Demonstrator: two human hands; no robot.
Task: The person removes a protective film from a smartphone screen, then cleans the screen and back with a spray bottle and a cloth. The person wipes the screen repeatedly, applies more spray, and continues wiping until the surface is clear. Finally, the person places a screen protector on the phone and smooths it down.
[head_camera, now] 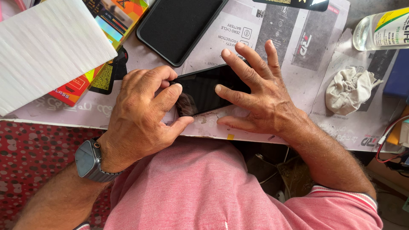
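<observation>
Pink shirt (pixel 204 191) hides table edge; both hands, left (pixel 142 115) and right (pixel 260 91), fingers spread, press half-covered dark phone (pixel 204 87).

The phone (pixel 204 89) shows only its middle: the left hand (pixel 142 113) covers its left end and the right hand (pixel 260 96) its right end. The bottle (pixel 381 27) is cut off by the right edge, so its cap is out of sight. The foam block (pixel 47 49) runs past the left and top edges. The black case (pixel 177 25) is cropped at the top. The boxes (pixel 113 21) lie partly under the foam block.
</observation>
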